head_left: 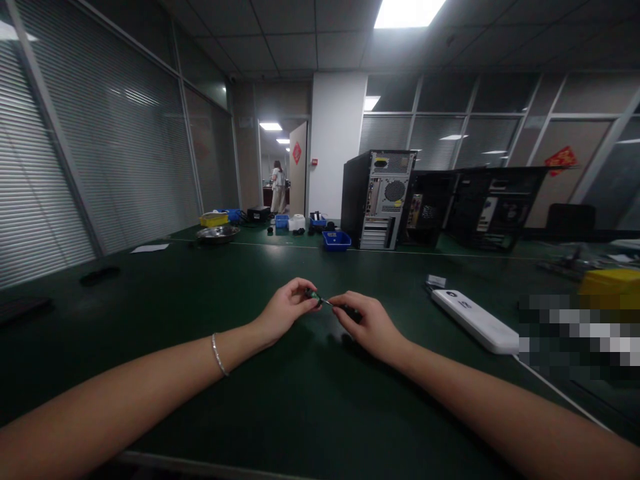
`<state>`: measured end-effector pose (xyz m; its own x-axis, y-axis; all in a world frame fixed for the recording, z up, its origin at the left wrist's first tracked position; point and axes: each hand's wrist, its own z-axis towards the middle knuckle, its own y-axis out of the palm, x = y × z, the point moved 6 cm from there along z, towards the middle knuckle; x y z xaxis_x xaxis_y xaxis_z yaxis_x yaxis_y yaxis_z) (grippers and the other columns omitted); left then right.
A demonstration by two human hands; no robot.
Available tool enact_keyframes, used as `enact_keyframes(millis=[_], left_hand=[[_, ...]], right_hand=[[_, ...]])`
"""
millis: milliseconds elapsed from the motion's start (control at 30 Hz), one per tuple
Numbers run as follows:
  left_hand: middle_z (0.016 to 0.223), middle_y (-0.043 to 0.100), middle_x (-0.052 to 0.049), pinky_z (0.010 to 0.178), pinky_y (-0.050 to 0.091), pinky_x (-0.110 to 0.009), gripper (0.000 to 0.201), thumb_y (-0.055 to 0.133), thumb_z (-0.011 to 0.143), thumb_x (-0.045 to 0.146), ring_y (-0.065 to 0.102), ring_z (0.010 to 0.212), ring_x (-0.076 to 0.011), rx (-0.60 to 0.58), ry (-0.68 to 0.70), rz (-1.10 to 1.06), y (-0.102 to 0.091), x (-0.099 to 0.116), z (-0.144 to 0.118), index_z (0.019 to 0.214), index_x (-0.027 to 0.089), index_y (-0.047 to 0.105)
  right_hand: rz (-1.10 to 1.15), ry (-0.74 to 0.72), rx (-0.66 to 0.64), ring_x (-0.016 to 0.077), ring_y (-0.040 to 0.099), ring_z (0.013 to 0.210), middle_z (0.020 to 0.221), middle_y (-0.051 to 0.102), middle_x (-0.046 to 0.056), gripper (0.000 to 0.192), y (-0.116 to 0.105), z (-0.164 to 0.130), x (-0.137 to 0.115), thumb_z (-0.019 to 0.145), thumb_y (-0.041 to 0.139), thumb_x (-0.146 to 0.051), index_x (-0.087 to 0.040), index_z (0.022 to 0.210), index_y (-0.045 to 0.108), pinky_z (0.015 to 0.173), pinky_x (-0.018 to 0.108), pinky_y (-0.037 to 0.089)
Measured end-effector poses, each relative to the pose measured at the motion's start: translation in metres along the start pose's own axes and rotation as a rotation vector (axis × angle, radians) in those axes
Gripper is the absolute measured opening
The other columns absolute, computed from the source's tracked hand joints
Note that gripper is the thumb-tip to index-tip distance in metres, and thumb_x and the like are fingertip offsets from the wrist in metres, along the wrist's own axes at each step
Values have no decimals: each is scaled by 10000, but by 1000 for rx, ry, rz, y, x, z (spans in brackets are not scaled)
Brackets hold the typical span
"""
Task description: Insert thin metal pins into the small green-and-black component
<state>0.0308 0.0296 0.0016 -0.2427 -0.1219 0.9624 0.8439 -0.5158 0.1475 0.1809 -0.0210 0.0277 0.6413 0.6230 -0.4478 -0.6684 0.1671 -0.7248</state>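
Note:
Over the middle of the dark green table [240,387], my left hand [283,312] pinches a small green circuit board [313,294] between thumb and fingers. Much of the board is hidden by the fingertips. My right hand [373,328] is closed on a thin screwdriver [355,313] with a dark handle, partly covered by the fingers. Its metal shaft points left, and its tip is at the board's right edge; I cannot tell whether it touches a screw. Both hands are held a little above the tabletop.
Right of my hands lies a white oblong device [473,317] with a cable. Computer towers [385,200] stand at the back right. Further back are a blue bin [337,241], a metal dish [218,234] and a yellow tray [214,219]. A person [278,187] stands beyond the doorway.

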Motion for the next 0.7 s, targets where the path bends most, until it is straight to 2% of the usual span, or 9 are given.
enact_keyframes(millis=[233,467,700], left_hand=[[899,622,-20,818,524,-363,238,721,716,196,621,887,-182,-16,48,50,2,4,1,875,147,551],[987,665,-75,878,491,-382,261,690,728,161,650,871,-193,-38,17,174,5,5,0,983,122,650],[1014,688,-76,917,474,-367,245,683,738,162,628,980,-226,-52,134,345,6,14,-4,983,157,690]], right_hand=[[-25,0,2,174,617,828,920,666,39,201,-1,0,0,875,521,-178,-208,1013,663,715,272,456],[-19,1,-14,170,618,829,930,668,41,211,-1,0,-1,875,518,-175,-205,1029,660,711,268,457],[-18,-3,-5,177,618,825,922,672,42,206,-2,1,-3,876,519,-187,-212,1018,667,709,275,459]])
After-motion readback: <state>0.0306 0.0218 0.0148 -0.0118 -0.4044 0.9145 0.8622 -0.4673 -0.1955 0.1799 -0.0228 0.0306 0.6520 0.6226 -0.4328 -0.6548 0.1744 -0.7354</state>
